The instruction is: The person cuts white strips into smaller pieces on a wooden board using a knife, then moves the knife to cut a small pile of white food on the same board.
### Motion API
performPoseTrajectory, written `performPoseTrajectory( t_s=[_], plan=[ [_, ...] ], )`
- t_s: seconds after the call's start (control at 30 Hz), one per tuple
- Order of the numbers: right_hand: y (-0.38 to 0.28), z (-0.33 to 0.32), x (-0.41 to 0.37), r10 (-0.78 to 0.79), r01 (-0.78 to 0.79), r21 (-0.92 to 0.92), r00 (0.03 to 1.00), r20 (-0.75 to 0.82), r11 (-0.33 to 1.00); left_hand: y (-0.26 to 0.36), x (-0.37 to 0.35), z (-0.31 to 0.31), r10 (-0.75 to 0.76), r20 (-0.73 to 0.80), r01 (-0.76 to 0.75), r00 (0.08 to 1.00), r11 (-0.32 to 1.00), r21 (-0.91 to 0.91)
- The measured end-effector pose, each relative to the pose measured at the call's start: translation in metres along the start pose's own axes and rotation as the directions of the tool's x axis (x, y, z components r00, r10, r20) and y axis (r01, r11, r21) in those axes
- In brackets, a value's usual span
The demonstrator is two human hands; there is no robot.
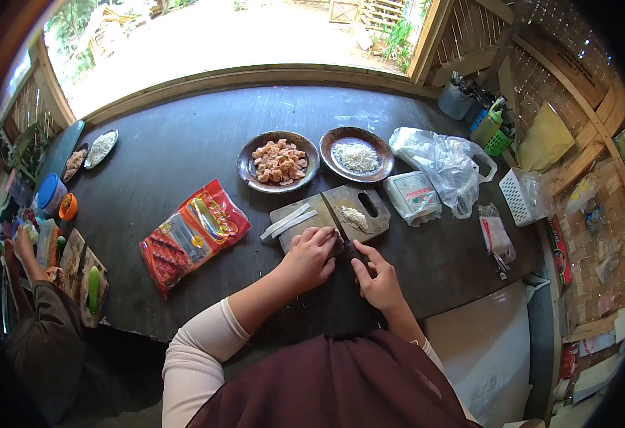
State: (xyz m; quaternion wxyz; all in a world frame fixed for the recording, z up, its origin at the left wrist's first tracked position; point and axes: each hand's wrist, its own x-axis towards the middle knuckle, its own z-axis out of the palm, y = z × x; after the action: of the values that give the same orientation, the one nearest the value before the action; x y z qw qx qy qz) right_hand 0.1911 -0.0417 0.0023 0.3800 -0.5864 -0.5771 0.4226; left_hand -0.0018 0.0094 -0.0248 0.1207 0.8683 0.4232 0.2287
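On a cutting board [371, 223] lie pale strips [289, 220] at the left and a small pile of white chopped bits [353, 217] at the right. My left hand [310, 255] rests on the board's near edge with its fingers curled together beside the blade; what lies beneath them is hidden. My right hand [376, 277] grips the dark handle of a knife [329, 211], whose blade crosses the board. Beyond the board stand a brown bowl of orange-brown pieces [279, 161] and another with white shreds [356, 155].
A red food packet [194, 237] lies left of the board. Plastic bags [441, 164], a white packet [412, 197] and a white basket [519, 198] are at the right. Another person's hand [24, 245] is at the far left, near a board with a cucumber [94, 290].
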Motion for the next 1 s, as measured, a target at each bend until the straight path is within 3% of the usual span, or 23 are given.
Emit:
performPoseTrajectory(
  t_s=[0.03,0.1,0.23,0.3,0.63,0.8,1.0],
  plan=[
    [0.003,0.001,0.001,-0.001,0.001,0.000,1.000,0.001,1.000,0.000,0.000,0.000,-0.001,-0.001,0.001,1.000,1.000,0.001],
    [0.013,0.003,0.005,-0.145,0.145,-0.028,0.989,-0.017,0.989,-0.001,0.000,0.001,0.000,-0.001,0.000,1.000,1.000,-0.003],
    [-0.003,-0.002,0.003,0.003,-0.002,-0.071,1.000,0.016,0.997,0.001,0.000,-0.001,-0.008,0.005,0.008,1.000,1.000,-0.004],
    [0.004,-0.001,0.006,-0.142,0.142,-0.071,0.990,0.005,0.987,0.000,0.000,-0.001,-0.005,0.013,0.006,1.000,1.000,-0.013],
    [-0.011,0.000,0.012,-0.130,0.128,-0.208,0.992,0.008,0.970,0.000,-0.001,0.001,0.018,-0.024,-0.017,1.000,1.000,0.025],
    [-0.006,0.008,0.025,-0.247,0.236,-0.262,0.969,-0.010,0.936,0.000,-0.001,-0.002,-0.003,0.029,0.002,1.000,1.000,0.020],
    [-0.020,-0.001,0.006,-0.078,0.081,-0.218,0.997,0.025,0.972,0.000,-0.001,0.002,0.002,0.004,-0.002,1.000,1.000,0.020]
  ],
)
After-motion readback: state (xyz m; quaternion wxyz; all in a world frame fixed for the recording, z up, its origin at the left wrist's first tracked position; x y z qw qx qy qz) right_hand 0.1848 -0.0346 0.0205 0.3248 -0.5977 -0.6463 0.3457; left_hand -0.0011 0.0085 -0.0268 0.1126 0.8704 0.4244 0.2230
